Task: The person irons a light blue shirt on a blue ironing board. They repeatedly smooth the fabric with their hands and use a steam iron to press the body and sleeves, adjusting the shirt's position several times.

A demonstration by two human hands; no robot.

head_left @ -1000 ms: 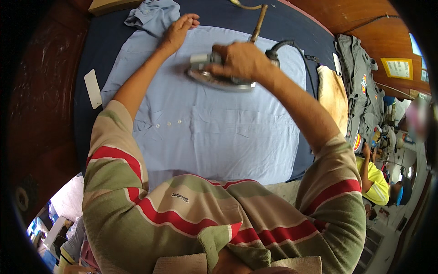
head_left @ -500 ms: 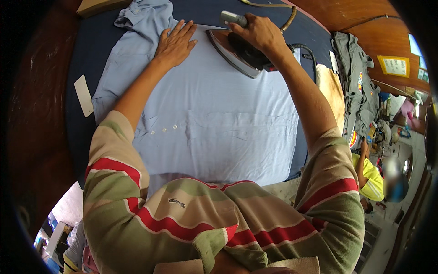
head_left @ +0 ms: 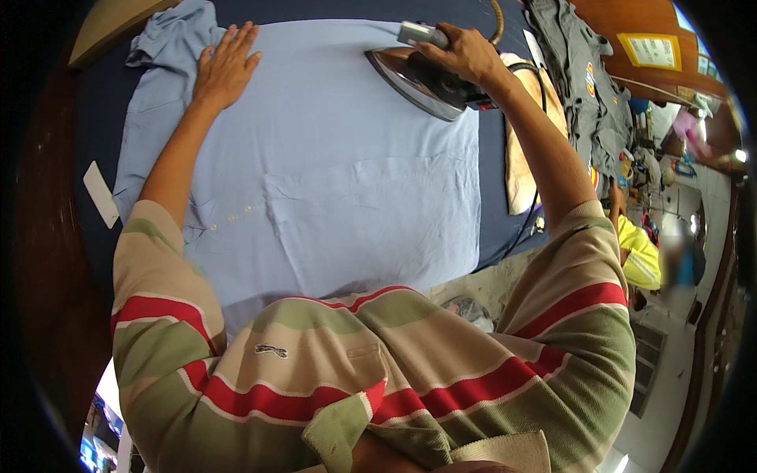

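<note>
Brown box on far left corner of worktop. White card lying by left edge; second white card near far right corner. Grey clothes with coloured patches along right edge. Yellow-bordered sheet on wooden panel past far right corner. Person in yellow top further off right. Plastic bag below near edge.

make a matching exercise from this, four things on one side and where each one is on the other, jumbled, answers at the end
Things
1. iron
2. left hand
3. tan cloth
4. yellow-edged sheet

Places
A. on the brown wall
B. palm down on the blue shirt
C. gripped by the right hand
D. just right of the shirt

Pairs: 1-C, 2-B, 3-D, 4-A
</note>
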